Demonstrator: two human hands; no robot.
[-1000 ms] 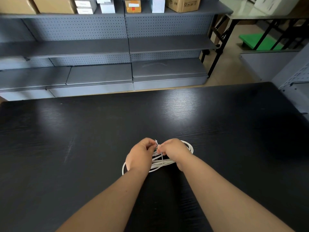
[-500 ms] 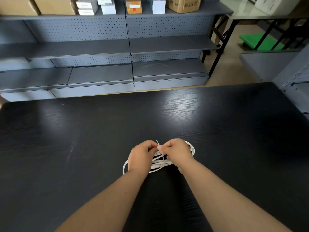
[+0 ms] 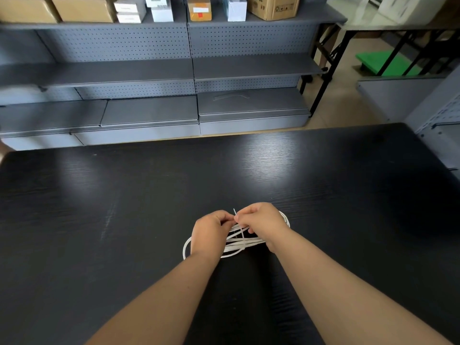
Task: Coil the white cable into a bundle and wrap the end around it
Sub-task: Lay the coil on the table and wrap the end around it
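Observation:
The white cable [image 3: 239, 242] lies coiled in several loops on the black table [image 3: 124, 207], near its front middle. My left hand [image 3: 210, 232] covers the coil's left part, with loops showing beyond the wrist. My right hand [image 3: 262, 222] covers the right part. The fingertips of both hands meet above the middle of the coil and pinch a thin white end that sticks up between them. A strand runs from the pinch down across the loops. What the palms hold under them is hidden.
Grey metal shelving [image 3: 194, 70] runs behind the table, with cardboard boxes [image 3: 82, 8] and small cartons on the top shelf. A black-legged table [image 3: 373, 23] and a green mat [image 3: 383, 63] are at the back right. A grey shelf unit [image 3: 440, 125] flanks the right edge.
Both hands stay together on the coil with only slight finger shifts. The loops between the wrists look a little more spread out. The view moved slightly.

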